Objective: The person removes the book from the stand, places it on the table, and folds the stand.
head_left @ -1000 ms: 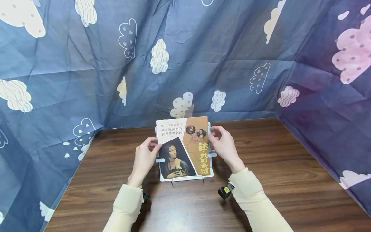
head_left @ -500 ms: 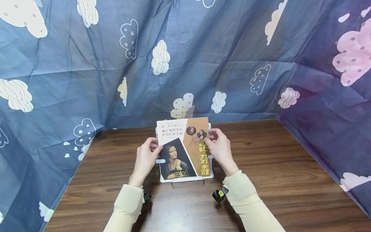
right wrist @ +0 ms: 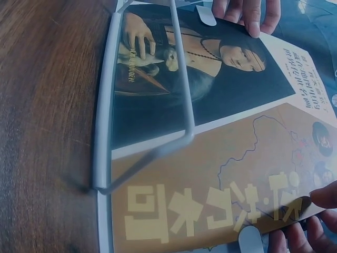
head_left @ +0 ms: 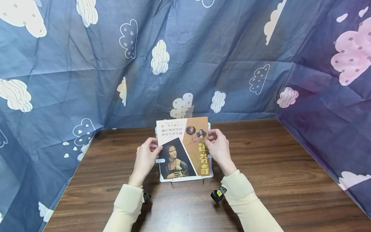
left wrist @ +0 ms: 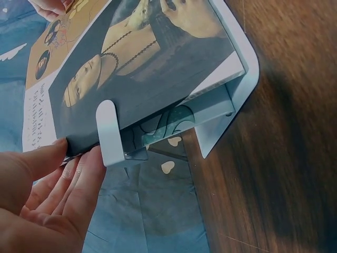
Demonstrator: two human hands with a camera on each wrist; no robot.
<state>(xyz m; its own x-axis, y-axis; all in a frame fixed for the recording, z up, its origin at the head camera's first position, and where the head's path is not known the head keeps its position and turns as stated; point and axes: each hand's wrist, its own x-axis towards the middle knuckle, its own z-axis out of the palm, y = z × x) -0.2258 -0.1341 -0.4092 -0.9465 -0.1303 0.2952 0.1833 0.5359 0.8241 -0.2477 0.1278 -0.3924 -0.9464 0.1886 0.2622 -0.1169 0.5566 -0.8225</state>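
A book (head_left: pixel 174 164) with a painted portrait on a white and tan cover leans upright on a white book stand (head_left: pixel 211 174). My left hand (head_left: pixel 145 158) pinches the book's left edge, thumb on the cover and fingers behind, just above a white clip (left wrist: pixel 109 132). My right hand (head_left: pixel 219 149) pinches the opposite edge, its thumb on the cover near the yellow characters. Another clip (right wrist: pixel 250 240) overlaps that edge beside the right fingers. A wire bar (right wrist: pixel 181 79) crosses the lower front of the cover. The fingertips behind the book are partly hidden.
A dark wood table (head_left: pixel 269 180) carries the stand. Behind it and along the sides hangs a blue cloth (head_left: pixel 203 42) with cloud prints. A black wrist camera (head_left: pixel 218 194) sits at the right cuff, close to the tabletop.
My right hand has moved slightly left and down, and its thumb has come onto the cover. The right clip now shows closer to the book. My left hand keeps almost the same place.
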